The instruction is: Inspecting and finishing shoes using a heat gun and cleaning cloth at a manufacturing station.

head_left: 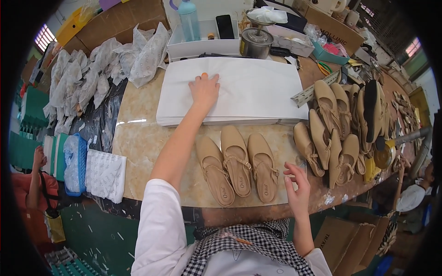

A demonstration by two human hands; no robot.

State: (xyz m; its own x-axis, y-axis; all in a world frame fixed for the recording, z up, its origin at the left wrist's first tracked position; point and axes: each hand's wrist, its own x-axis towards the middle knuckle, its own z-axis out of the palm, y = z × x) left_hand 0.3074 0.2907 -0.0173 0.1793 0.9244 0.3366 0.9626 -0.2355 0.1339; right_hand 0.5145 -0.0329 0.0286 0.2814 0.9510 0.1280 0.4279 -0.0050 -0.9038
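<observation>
Your left hand (206,91) is spreading its fingers over the white paper (258,87), palm down and grasping nothing. Whether its fingertips are pressing or only resting, this view is not showing. For good handling you should probably be using light, even contact with the pads, so that only the top sheet is giving and nothing beneath is dragging or creasing; a stiff, poking finger would likely be denting it. You should also be lifting your wrist clear of the near edge, since a leaning forearm could be shifting the whole stack. Your right hand (299,185) is hanging loose and empty, fingers half curled, so it is free for steadying a corner. As for position, the paper is lying directly under your left hand, which is covering a spot left of its middle, and it is stretching well out to the right. Three shoes (235,138) are lying in a row on the surface (138,152), nearer you than the paper and between your arms; the rightmost is sitting near your right hand, and a heap of shoes (350,143) is lying farther right.
</observation>
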